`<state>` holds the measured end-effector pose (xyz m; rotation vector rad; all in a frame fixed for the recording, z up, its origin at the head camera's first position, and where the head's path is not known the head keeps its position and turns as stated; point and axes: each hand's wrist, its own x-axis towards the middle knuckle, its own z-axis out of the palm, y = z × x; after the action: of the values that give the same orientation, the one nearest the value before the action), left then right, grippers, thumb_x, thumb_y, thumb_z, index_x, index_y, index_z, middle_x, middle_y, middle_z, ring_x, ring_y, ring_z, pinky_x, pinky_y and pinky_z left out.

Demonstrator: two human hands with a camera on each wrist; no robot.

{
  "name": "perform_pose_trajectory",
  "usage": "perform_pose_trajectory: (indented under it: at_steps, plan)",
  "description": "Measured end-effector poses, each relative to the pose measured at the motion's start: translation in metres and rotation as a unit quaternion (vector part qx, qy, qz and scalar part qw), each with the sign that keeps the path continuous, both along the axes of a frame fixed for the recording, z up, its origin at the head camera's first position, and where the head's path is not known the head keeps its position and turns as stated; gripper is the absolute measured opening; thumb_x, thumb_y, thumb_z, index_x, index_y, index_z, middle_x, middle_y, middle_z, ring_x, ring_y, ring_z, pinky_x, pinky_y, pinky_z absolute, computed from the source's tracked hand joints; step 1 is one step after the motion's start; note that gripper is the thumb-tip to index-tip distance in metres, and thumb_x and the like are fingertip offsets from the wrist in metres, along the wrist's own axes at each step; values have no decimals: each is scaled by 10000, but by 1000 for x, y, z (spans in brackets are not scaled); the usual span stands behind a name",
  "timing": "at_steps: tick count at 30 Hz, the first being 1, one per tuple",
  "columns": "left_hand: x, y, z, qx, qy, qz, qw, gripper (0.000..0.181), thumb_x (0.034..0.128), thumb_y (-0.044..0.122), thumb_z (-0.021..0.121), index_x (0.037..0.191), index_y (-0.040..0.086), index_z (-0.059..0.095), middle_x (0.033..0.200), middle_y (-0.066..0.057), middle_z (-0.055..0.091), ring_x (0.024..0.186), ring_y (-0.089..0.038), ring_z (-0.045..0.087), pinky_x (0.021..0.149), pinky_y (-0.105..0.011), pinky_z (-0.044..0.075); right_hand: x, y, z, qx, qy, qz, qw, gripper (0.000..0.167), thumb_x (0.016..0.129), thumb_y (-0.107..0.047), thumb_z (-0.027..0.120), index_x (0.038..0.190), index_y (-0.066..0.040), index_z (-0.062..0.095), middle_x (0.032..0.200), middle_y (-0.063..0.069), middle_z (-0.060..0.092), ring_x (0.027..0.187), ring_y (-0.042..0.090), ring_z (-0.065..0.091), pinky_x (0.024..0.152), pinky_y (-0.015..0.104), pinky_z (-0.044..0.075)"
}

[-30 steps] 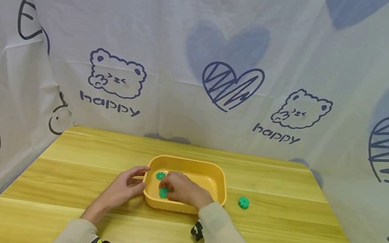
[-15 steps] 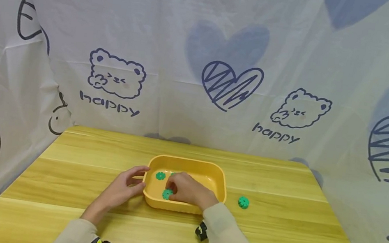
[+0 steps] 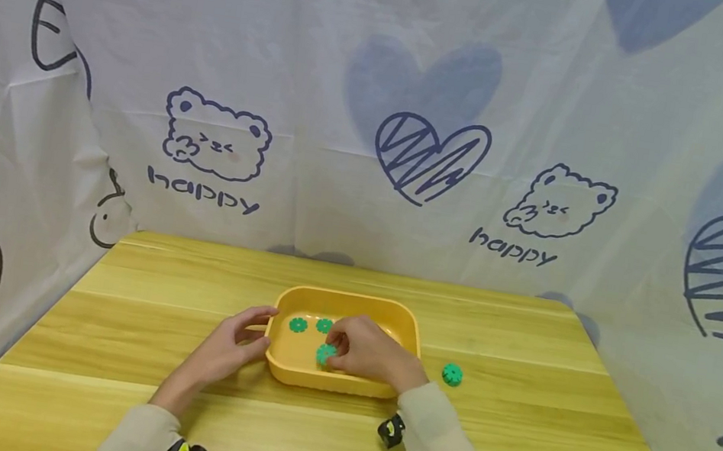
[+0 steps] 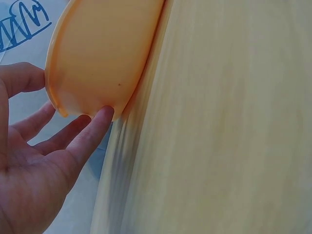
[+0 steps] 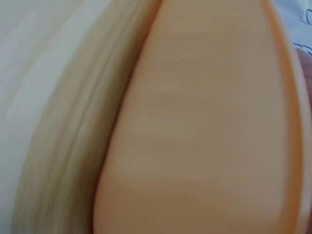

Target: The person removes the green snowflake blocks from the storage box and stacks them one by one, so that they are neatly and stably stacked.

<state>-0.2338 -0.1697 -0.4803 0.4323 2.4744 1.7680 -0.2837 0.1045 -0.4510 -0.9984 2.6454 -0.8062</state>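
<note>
A yellow-orange tray point(image 3: 329, 382) stands on the wooden table. Fingertips of the left hand point(image 3: 232, 346) rest against its left end; the left wrist view shows this hand point(image 4: 44, 163) with spread fingers touching the tray wall point(image 4: 105, 53). Inside the tray, the right hand point(image 3: 368, 350) pinches a green notched disc point(image 3: 325, 355) between thumb and fingers. Two similar discs point(image 3: 298, 324) point(image 3: 324, 325) lie on the tray floor behind it. In the right wrist view the tray's outer side point(image 5: 204, 117) fills much of the picture, and the pinched disc is hidden.
Right of the tray, a green notched piece point(image 3: 452, 375), perhaps stacked discs, lies on the table point(image 3: 533, 435). Patterned white cloth point(image 3: 327, 74) hangs behind the table and at both sides.
The right hand has moved rightward inside the tray with the green disc in its fingers, uncovering another disc behind. The left hand has stayed at the tray's left end.
</note>
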Motion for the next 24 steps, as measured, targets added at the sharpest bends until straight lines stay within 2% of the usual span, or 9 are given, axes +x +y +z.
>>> perform_pose_trajectory:
  at_steps: [10, 18, 24]
  plan:
    - [1, 0, 1, -47, -12, 21, 10000, 520, 1020, 75, 600, 1518, 42, 456, 1543, -293, 464, 1338, -485, 556, 1114, -527, 525, 9, 30, 13, -436, 28, -339, 9985, 189, 911, -133, 754, 1081, -63, 711, 971, 9, 710, 840, 84, 638, 770, 228, 581]
    - [0, 0, 1, -45, -23, 34, 10000, 520, 1019, 75, 600, 1518, 40, 458, 1543, -287, 468, 1339, -486, 556, 1108, -508, 533, 12, 54, 27, -606, 507, -458, 9958, 180, 888, -138, 775, 1029, -36, 727, 931, 59, 740, 803, 93, 667, 726, 189, 588]
    - [-1, 0, -2, -79, -30, 50, 10000, 522, 1017, 66, 594, 1520, 44, 458, 1544, -286, 465, 1345, -488, 549, 1120, -521, 521, 14, 73, 31, -638, 612, -704, 9936, 196, 881, -159, 789, 1031, -46, 733, 936, 46, 733, 826, 106, 662, 773, 276, 632]
